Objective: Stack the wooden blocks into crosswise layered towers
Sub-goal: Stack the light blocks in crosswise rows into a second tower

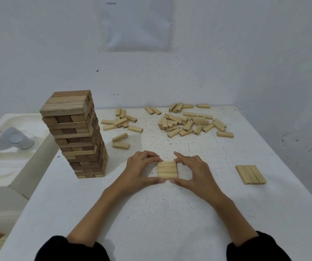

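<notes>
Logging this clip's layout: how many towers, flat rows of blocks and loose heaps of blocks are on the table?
Tower: 1
Flat rows of blocks: 2, the near row held between the left hand and right hand, and the right row
Loose heaps: 2, the left heap and the right heap
Total: 5

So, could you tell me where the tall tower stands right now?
In the head view, the tower stands by the table's left edge, left of the left hand; loose blocks lie farther back on its right.
</notes>
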The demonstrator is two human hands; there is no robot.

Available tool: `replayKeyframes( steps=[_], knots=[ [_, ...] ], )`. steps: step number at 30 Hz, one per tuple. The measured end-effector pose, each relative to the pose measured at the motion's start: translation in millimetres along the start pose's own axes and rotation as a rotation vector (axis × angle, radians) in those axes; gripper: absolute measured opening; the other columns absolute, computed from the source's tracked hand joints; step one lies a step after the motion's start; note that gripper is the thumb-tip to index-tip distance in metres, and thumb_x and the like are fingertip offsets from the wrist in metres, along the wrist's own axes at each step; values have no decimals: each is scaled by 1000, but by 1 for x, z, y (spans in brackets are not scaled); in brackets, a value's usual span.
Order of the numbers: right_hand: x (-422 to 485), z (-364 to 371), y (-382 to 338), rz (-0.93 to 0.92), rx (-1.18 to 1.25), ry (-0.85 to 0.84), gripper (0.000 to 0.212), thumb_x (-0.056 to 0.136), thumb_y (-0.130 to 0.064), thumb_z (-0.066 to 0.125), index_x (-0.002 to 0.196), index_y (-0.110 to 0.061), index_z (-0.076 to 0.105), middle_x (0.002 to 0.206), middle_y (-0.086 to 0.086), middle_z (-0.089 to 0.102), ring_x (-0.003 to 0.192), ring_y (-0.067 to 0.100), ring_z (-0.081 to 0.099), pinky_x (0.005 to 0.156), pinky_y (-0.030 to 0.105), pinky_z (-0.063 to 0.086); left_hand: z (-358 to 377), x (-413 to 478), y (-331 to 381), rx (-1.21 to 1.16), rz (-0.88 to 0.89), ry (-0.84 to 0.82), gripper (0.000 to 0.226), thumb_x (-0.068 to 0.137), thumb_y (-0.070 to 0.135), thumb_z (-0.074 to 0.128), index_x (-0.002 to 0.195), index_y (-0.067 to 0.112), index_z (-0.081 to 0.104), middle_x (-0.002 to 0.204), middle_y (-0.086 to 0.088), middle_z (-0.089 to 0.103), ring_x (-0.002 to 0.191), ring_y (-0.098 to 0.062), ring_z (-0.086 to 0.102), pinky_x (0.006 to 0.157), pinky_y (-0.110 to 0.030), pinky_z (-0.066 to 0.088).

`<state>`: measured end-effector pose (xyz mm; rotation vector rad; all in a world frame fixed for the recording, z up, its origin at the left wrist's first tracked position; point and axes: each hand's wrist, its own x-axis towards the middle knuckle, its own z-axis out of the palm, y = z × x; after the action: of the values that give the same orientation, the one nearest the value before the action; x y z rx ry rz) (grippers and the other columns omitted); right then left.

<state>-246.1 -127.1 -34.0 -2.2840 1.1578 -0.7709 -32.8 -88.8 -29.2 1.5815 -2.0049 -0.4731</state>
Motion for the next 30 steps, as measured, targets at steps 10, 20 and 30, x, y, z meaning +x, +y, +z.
replayKeyframes(
  steps=[10,20,30],
  knots=[
    [5,-10,2,-10,127,-40,71,62,-37,85,123,-40,48,105,-26,58,97,-3,44,94,39,39,-2,2,-1,-13,68,30,64,62,68,64,115,32,62,115,23,51,112,8,37,93,-22,26],
    [-1,-35,2,-40,203,-8,66,59,-43,80,119,-37,52,104,-23,60,101,0,45,88,18,36,-2,17,14,-50,198,99,53,62,59,69,106,30,65,109,20,58,104,1,47,89,-33,37],
    [-23,-86,38,-28,69,12,56,59,-57,70,112,-39,59,106,-22,55,104,-1,42,82,5,30,26,60,60,-50,313,24,49,62,57,71,104,33,64,97,19,63,94,-3,56,89,-38,39]
  ],
)
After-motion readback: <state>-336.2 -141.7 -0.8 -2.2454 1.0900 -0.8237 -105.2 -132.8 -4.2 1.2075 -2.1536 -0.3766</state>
